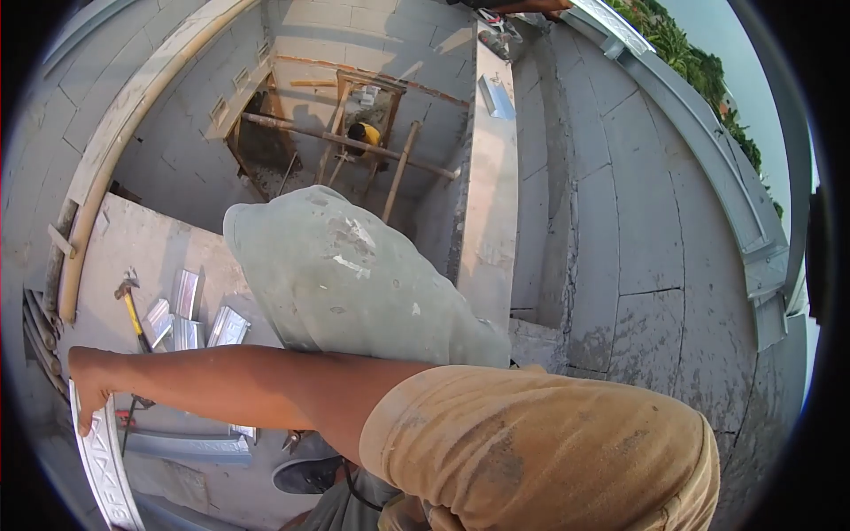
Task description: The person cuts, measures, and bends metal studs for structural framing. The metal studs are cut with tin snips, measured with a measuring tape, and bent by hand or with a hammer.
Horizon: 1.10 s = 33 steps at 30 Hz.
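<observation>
My right arm reaches across to the left. At its end my right hand is closed around the upper end of a long, silvery metal channel strip with raised lettering. The strip hangs down toward the lower left. Near the hand, a claw hammer with a yellow and black handle lies on the concrete slab. Short cut pieces of metal channel lie just beyond it. Another longer metal channel rests below my forearm. My left hand is out of view.
My bent knee stands in front. Beyond the slab is a deep drop with wooden poles and a person in yellow below. A narrow wall top runs along the right, and a bamboo pole along the left.
</observation>
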Each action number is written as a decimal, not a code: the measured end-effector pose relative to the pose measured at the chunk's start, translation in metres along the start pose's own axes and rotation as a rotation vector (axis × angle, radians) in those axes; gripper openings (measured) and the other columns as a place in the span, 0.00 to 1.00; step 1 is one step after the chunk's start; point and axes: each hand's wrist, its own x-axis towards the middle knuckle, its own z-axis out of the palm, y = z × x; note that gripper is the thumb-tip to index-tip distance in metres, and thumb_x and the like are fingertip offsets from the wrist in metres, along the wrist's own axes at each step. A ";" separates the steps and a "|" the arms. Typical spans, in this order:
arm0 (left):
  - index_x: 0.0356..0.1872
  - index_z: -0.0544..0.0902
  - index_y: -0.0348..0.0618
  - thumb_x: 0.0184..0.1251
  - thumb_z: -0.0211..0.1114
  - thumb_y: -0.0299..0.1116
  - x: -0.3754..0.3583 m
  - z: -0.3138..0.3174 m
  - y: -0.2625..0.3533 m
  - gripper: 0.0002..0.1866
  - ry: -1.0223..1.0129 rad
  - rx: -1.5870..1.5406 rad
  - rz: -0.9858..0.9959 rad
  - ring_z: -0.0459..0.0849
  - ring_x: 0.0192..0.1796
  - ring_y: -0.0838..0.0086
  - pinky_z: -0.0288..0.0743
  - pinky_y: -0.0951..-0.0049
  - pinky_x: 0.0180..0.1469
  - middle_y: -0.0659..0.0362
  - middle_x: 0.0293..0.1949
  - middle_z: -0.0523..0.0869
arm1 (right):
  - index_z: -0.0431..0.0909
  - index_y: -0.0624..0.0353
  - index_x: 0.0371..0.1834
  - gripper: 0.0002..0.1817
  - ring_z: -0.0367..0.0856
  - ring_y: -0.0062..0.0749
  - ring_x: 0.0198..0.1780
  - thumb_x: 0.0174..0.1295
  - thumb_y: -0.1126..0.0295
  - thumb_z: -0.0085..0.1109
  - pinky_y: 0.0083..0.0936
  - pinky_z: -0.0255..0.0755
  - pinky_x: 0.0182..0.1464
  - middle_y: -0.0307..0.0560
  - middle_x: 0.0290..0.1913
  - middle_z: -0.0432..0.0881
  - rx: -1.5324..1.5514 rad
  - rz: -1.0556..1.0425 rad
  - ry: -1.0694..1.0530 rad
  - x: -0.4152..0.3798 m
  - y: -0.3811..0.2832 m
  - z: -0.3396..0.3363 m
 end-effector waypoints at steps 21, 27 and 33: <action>0.69 0.68 0.38 0.74 0.52 0.62 0.029 -0.009 0.034 0.38 -0.007 0.104 0.183 0.75 0.65 0.62 0.60 0.63 0.71 0.55 0.65 0.75 | 0.61 0.84 0.58 0.58 0.78 0.55 0.59 0.30 0.55 0.88 0.31 0.72 0.63 0.74 0.56 0.75 0.294 -0.096 0.449 -0.004 -0.011 -0.091; 0.68 0.69 0.38 0.74 0.52 0.62 0.036 -0.018 0.043 0.38 0.004 0.116 0.245 0.75 0.65 0.62 0.60 0.63 0.71 0.55 0.65 0.76 | 0.59 0.82 0.59 0.57 0.78 0.55 0.58 0.34 0.57 0.88 0.33 0.74 0.60 0.70 0.54 0.75 0.270 -0.072 0.456 -0.009 -0.016 -0.101; 0.68 0.70 0.37 0.74 0.52 0.62 0.047 -0.025 0.053 0.37 0.005 0.146 0.298 0.75 0.65 0.62 0.61 0.64 0.71 0.55 0.64 0.76 | 0.58 0.81 0.60 0.57 0.76 0.55 0.61 0.34 0.56 0.88 0.33 0.71 0.63 0.72 0.57 0.73 0.285 -0.070 0.455 -0.006 -0.016 -0.091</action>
